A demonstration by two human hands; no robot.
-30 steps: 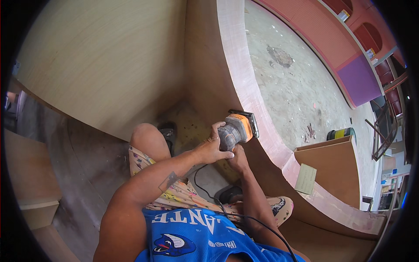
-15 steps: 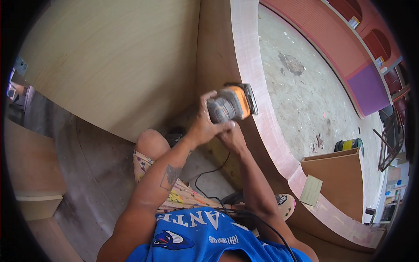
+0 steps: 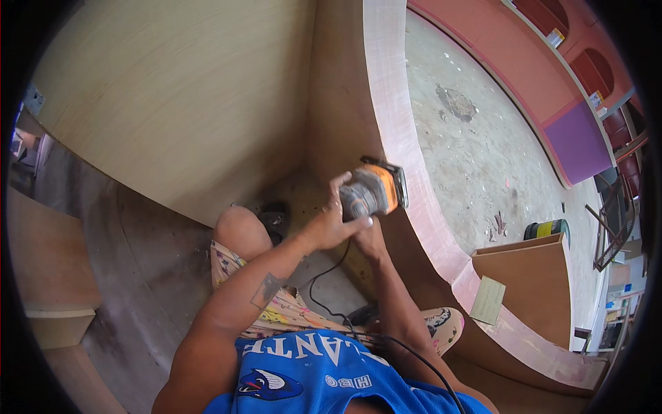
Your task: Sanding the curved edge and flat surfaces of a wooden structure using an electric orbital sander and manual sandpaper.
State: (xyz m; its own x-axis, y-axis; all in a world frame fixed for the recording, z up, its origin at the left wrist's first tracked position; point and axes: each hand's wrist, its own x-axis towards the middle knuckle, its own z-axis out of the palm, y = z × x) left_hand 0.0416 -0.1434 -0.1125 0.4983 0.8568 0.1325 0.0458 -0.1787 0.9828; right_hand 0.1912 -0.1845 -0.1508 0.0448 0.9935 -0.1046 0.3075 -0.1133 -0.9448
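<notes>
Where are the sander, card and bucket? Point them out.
Sander (image 3: 374,191): head view, on the middle of its body.
Card (image 3: 488,300): head view, on the middle of its face.
Bucket (image 3: 545,230): head view, on its yellow band.

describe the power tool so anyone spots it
Find the long curved pinkish ledge. At its left edge, the left hand holds a grey power tool. An orange band and flat dark base distinguish it from the plain wood nearby.
</notes>
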